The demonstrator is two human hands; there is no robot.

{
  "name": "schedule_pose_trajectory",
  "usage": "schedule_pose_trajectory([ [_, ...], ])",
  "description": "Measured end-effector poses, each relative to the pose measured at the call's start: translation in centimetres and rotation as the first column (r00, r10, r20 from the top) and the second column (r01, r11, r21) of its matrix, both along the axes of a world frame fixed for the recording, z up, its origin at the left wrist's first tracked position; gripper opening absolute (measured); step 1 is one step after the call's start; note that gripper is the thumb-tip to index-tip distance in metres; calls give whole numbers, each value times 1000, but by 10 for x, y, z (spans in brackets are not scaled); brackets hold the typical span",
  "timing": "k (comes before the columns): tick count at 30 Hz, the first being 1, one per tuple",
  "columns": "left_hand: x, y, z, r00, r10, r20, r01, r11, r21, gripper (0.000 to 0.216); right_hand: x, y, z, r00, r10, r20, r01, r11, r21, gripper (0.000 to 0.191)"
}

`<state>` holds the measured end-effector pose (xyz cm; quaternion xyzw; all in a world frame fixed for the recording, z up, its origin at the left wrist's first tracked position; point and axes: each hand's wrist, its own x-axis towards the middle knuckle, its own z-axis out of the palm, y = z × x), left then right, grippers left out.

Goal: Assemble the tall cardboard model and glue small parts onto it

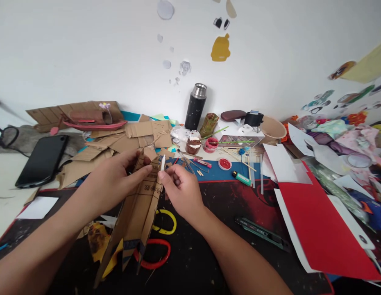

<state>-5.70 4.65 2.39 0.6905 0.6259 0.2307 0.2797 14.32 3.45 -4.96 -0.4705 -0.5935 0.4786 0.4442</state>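
My left hand (116, 174) grips the upper end of a long folded cardboard piece (138, 213) that slants down toward me over the dark mat. My right hand (181, 190) pinches a small white stick (162, 163) against the cardboard's top edge, fingers closed round it. Both hands meet at the top of the cardboard. Scissors with a yellow and a red handle (161, 239) lie on the mat under the cardboard, partly hidden by it.
Cardboard scraps (116, 141) pile up at the back left beside a black tablet (43, 159). A black flask (195, 107), paint pots (193, 145), a green lighter (241, 178), a utility knife (261, 232) and a red sheet (319, 229) lie to the right.
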Motion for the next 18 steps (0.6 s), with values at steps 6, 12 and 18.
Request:
schedule_pose_trajectory([
  [6,5,0,1,999,-26,23,26,1000,15,40,1,2,6,977,23,-211,-58,985,-161,40],
  [12,4,-2,-6,998,-50,44,47,996,74,34,1,4,6,958,3,-287,-67,975,-213,48],
  [18,8,-3,-8,995,-56,78,49,994,96,31,1,2,7,957,-10,-289,-51,977,-205,47],
])
